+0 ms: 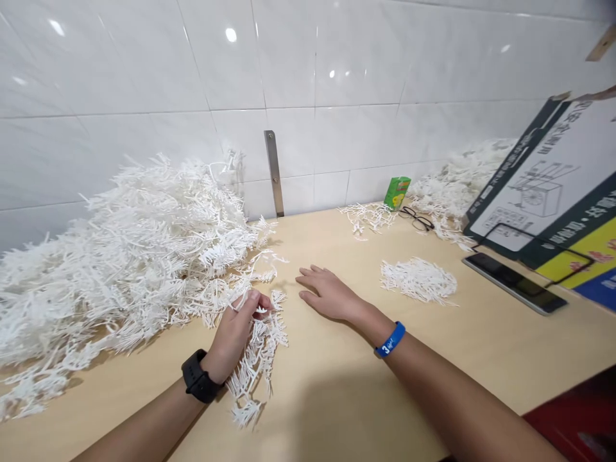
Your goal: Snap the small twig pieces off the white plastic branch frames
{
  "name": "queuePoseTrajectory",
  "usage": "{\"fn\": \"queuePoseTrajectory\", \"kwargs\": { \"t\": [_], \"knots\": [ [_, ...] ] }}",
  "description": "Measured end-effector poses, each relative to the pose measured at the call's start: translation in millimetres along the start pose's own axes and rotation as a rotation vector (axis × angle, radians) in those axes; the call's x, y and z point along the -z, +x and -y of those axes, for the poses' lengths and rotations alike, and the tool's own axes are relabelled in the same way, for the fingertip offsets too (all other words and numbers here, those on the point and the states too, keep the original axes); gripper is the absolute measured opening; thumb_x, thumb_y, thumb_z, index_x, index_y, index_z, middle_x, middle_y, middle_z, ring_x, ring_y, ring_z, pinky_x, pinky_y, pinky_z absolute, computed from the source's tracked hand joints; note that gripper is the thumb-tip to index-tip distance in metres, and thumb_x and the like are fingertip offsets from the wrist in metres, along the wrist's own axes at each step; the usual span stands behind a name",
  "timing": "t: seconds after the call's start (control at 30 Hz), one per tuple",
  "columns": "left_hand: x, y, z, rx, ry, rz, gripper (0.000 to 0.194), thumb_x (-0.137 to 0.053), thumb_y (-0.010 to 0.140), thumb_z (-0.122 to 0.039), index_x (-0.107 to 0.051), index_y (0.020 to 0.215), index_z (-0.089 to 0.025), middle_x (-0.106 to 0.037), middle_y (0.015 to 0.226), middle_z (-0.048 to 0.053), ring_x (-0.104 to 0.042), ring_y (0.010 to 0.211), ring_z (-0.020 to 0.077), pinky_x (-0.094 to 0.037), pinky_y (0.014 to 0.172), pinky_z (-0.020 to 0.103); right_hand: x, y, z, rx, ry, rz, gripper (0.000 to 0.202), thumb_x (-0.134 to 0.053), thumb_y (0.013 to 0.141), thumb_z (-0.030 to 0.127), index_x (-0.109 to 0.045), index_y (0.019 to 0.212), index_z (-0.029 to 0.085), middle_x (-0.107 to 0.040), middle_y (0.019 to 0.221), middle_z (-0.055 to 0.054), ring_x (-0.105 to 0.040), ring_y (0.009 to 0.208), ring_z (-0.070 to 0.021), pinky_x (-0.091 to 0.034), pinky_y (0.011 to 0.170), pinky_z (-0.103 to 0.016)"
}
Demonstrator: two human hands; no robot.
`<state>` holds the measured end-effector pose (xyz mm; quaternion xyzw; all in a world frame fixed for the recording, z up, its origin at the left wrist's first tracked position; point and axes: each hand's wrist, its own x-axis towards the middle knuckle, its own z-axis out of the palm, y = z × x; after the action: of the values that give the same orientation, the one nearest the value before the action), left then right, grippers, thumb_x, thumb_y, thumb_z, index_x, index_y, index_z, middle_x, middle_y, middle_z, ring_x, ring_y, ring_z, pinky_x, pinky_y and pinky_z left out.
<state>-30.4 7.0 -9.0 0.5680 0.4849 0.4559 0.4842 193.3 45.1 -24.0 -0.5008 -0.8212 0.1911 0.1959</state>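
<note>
Left hand (243, 321) pinches one white bunch (262, 350) on the table (312, 237) beside one big pile (158, 244), long axis running away from the wall (337, 147); right hand (330, 295) spread loose; one phone (513, 282), one green box (397, 193).

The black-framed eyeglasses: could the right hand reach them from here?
Probably yes: the right hand looks empty, and bare tabletop leads to the eyeglasses, though they lie farther back, towards the tiled wall.
</note>
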Motion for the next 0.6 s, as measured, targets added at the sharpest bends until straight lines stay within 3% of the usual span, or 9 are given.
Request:
{"fn": "queuePoseTrajectory", "kwargs": {
  "t": [0.13,0.27,0.43,0.6],
  "knots": [
    [-0.1,-2.2,0.6,0.032,-0.136,-0.017,0.046,-0.041,0.091,-0.055,-0.068,0.088,-0.019,-0.066,0.098,0.007,-0.055,0.091,0.0198,-0.042,0.075,0.029,-3.8,-1.0,8.6,0.122,0.155,-0.063,0.046,-0.043,0.094,0.038,-0.058,0.132,0.017,-0.053,0.14,-0.011,-0.046,0.132,-0.0251,-0.035,0.111,-0.041],
    [-5.4,-6.2,-8.3,0.078,-0.297,0.02,0.053,-0.041,0.089,-0.06,-0.07,0.104,-0.019,-0.065,0.117,0.009,-0.056,0.102,0.0222,-0.046,0.079,0.03,-0.1,-3.7,18.0,0.223,0.234,-0.023,0.048,-0.05,0.091,0.041,-0.056,0.134,0.019,-0.057,0.136,-0.01,-0.051,0.126,-0.0253,-0.039,0.107,-0.041],
    [-6.4,-7.9,-9.4,0.146,-0.404,0.118,0.068,-0.042,0.083,-0.07,-0.059,0.129,-0.023,-0.061,0.129,0.01,-0.056,0.111,0.0254,-0.046,0.091,0.037,9.2,-7.0,30.2,0.339,0.369,0.06,0.05,-0.062,0.086,0.038,-0.054,0.134,0.027,-0.059,0.133,-0.005,-0.054,0.122,-0.0232,-0.04,0.103,-0.036],
    [-3.8,-9.7,-7.0,0.143,-0.428,0.212,0.072,-0.036,0.082,-0.075,-0.064,0.125,-0.023,-0.051,0.142,0.009,-0.041,0.134,0.0294,-0.041,0.103,0.04,4.9,-7.2,28.2,0.325,0.301,0.044,0.033,-0.062,0.086,0.03,-0.065,0.118,0.024,-0.062,0.127,-0.006,-0.055,0.12,-0.0221,-0.041,0.101,-0.034]
  ]
}}
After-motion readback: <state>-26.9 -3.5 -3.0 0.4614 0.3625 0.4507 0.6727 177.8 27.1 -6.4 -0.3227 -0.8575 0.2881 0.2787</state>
